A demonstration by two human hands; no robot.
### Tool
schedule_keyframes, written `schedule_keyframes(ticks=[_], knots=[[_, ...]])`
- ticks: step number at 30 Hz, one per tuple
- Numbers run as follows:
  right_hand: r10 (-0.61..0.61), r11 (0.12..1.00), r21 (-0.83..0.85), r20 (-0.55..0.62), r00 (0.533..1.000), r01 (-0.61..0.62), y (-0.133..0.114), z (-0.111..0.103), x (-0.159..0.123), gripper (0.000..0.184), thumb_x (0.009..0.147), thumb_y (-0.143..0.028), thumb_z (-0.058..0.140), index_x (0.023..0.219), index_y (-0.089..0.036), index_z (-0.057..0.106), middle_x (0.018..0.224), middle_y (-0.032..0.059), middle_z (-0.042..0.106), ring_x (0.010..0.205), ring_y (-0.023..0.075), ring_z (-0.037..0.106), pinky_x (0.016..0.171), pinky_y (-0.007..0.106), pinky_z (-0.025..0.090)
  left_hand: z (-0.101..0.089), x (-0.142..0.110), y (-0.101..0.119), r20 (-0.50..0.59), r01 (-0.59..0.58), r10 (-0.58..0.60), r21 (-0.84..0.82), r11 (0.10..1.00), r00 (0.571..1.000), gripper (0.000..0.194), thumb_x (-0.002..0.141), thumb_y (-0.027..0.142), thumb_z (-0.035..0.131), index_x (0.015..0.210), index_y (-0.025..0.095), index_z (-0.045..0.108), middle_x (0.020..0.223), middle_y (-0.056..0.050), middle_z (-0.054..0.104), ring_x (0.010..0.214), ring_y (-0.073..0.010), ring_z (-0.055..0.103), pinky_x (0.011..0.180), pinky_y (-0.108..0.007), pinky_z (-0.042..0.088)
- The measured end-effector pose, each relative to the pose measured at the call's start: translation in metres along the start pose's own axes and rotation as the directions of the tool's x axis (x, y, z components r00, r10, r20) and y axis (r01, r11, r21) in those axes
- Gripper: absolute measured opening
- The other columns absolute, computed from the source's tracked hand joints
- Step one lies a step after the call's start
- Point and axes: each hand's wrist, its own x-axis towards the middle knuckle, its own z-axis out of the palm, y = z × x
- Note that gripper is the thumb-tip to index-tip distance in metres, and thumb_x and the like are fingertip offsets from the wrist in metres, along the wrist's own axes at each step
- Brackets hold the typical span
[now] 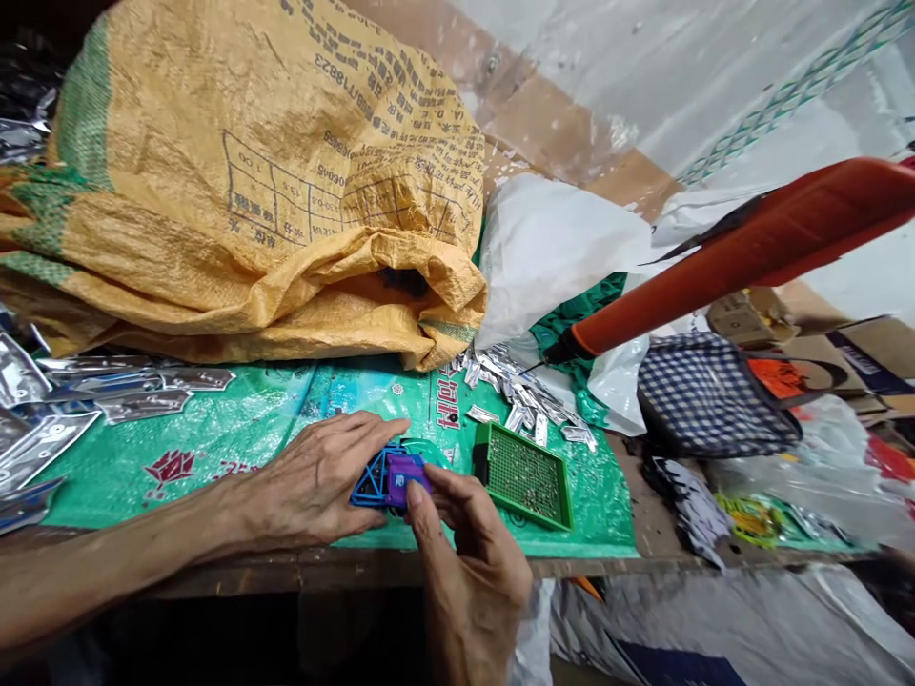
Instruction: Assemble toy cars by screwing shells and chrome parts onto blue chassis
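A small toy car (pixel 406 479) with a purple body and a blue bar frame sits low over the green sheet near the table's front edge. My left hand (pixel 315 481) wraps around its blue-framed end from the left, its fingers covering that part. On the other side, my right hand (pixel 472 553) pinches the purple end between thumb and fingers. Just right of the car lies a green tray (pixel 564 491) with many tiny metal pieces, probably screws, in it. Behind the tray is a scattered heap of small silver metal strips (pixel 518 391).
A big yellow woven sack (pixel 286 191) fills the back left. Silver plates (pixel 43 419) are piled at left. A long orange tool (pixel 729 257) with a black nose and thin tip slants in from the right, before a white sack (pixel 558 248). A checkered bag (pixel 715 395) stands right.
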Motion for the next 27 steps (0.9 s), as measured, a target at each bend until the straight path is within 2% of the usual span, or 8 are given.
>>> schedule_keyframes(ticks=[4, 7, 10, 15, 18, 20, 24, 27], knots=[[0.0, 0.999, -0.04, -0.034, 0.999, -0.001, -0.004, 0.001, 0.004, 0.014, 0.083, -0.023, 0.078, 0.097, -0.022, 0.079, 0.084, 0.0019, 0.077, 0.07, 0.0136, 0.072, 0.066, 0.024, 0.061, -0.007, -0.008, -0.007, 0.074, 0.011, -0.01, -0.013, 1.0, 0.997, 0.105, 0.079, 0.023, 0.079, 0.16, 0.022, 0.013, 0.152, -0.014, 0.051, 0.138, -0.0321, 0.05, 0.115, -0.052, 0.042], [0.036, 0.997, -0.065, -0.053, 0.998, -0.039, -0.01, 0.001, 0.004, 0.013, 0.081, -0.026, 0.08, 0.094, -0.021, 0.079, 0.082, 0.0017, 0.077, 0.067, 0.0133, 0.071, 0.064, 0.024, 0.061, -0.007, -0.013, -0.015, 0.085, 0.034, -0.031, -0.034, 0.999, 0.996, 0.101, 0.083, 0.026, 0.077, 0.161, 0.023, 0.012, 0.15, -0.015, 0.052, 0.135, -0.0321, 0.053, 0.111, -0.051, 0.046], [0.03, 0.998, -0.062, 0.002, 1.0, -0.03, -0.014, 0.01, 0.002, 0.012, 0.084, -0.024, 0.078, 0.095, -0.022, 0.079, 0.082, 0.0003, 0.077, 0.065, 0.0118, 0.071, 0.061, 0.022, 0.06, 0.0, -0.013, -0.022, 0.042, 0.023, -0.02, -0.065, 0.998, 0.999, 0.093, 0.088, 0.035, 0.074, 0.16, 0.02, 0.017, 0.141, -0.017, 0.058, 0.126, -0.0326, 0.059, 0.102, -0.049, 0.052], [-0.192, 0.962, -0.192, 0.028, 0.981, 0.194, -0.009, 0.029, -0.004, 0.013, 0.088, -0.017, 0.072, 0.101, -0.021, 0.074, 0.081, -0.0007, 0.075, 0.065, 0.0101, 0.069, 0.061, 0.02, 0.057, 0.009, -0.012, -0.024, -0.037, 0.022, -0.025, -0.072, 0.997, 0.999, 0.086, 0.094, 0.041, 0.064, 0.159, 0.016, 0.014, 0.128, -0.019, 0.065, 0.118, -0.033, 0.063, 0.099, -0.05, 0.054], [-0.356, 0.88, -0.316, 0.054, 0.933, 0.354, -0.004, 0.032, -0.003, 0.008, 0.092, -0.016, 0.068, 0.099, -0.019, 0.07, 0.074, -0.0014, 0.069, 0.061, 0.0099, 0.065, 0.059, 0.02, 0.054, 0.009, -0.013, -0.023, -0.053, 0.007, -0.009, -0.039, 0.999, 0.999, 0.086, 0.092, 0.037, 0.065, 0.158, 0.014, 0.014, 0.125, -0.019, 0.066, 0.113, -0.0324, 0.065, 0.096, -0.048, 0.055], [-0.407, 0.805, -0.421, 0.12, 0.906, 0.418, -0.004, 0.03, 0.0, 0.003, 0.094, -0.019, 0.064, 0.096, -0.019, 0.067, 0.072, -0.0014, 0.066, 0.061, 0.0113, 0.063, 0.058, 0.022, 0.051, 0.008, -0.013, -0.023, -0.048, -0.019, 0.018, -0.012, 1.0, 0.999, 0.089, 0.09, 0.032, 0.067, 0.158, 0.012, 0.014, 0.128, -0.02, 0.065, 0.114, -0.0325, 0.065, 0.097, -0.047, 0.054], [-0.404, 0.577, -0.65, 0.299, 0.865, 0.494, -0.012, 0.024, 0.004, 0.008, 0.096, -0.028, 0.062, 0.092, -0.022, 0.063, 0.074, 0.0007, 0.064, 0.069, 0.0174, 0.059, 0.06, 0.029, 0.045, 0.005, -0.013, -0.024, -0.027, -0.057, 0.057, 0.009, 0.998, 0.998, 0.093, 0.086, 0.027, 0.068, 0.157, 0.009, 0.011, 0.131, -0.021, 0.063, 0.117, -0.033, 0.063, 0.099, -0.047, 0.053], [-0.377, 0.421, -0.761, 0.35, 0.858, 0.495, -0.019, 0.026, 0.005, 0.012, 0.096, -0.035, 0.062, 0.089, -0.025, 0.064, 0.084, 0.0049, 0.065, 0.076, 0.022, 0.055, 0.065, 0.033, 0.042, 0.008, -0.013, -0.025, -0.034, -0.055, 0.054, -0.01, 0.998, 0.998, 0.092, 0.085, 0.025, 0.067, 0.157, 0.009, 0.011, 0.128, -0.021, 0.064, 0.113, -0.0326, 0.064, 0.096, -0.046, 0.054]])
